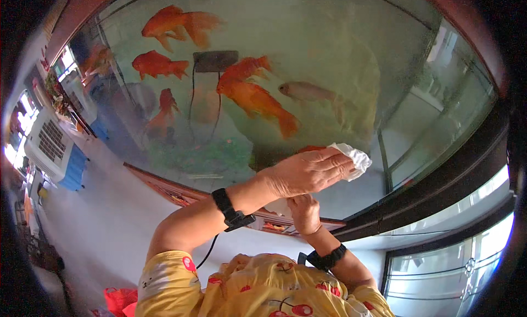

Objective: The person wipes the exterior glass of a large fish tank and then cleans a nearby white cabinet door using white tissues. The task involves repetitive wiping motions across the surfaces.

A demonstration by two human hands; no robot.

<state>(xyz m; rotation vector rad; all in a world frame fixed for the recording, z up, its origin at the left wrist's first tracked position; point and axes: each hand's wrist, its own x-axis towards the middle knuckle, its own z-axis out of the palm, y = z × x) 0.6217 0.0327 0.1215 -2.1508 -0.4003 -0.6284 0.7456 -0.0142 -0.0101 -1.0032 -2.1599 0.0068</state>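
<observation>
My left hand (311, 172) presses a crumpled white cloth or tissue (355, 160) against the front glass of a large fish tank (313, 24). The fingers lie flat, pointing right, and the cloth shows past their tips. Below it, my right hand (305, 213) is raised with curled fingers near the tank's lower edge. Whether it holds anything is hidden. Behind the glass swim several orange goldfish (259, 99) and one pale grey fish (308, 91). A dark rectangular device (215, 61) with thin cables sits in the tank.
A wooden ledge (164, 189) with patterned panels runs under the tank. At far left stands a white and blue air cooler (53, 148) on the pale floor (103, 218). Dark-framed glass doors (436, 271) are at lower right. A red bag-like item (120, 300) lies lower left.
</observation>
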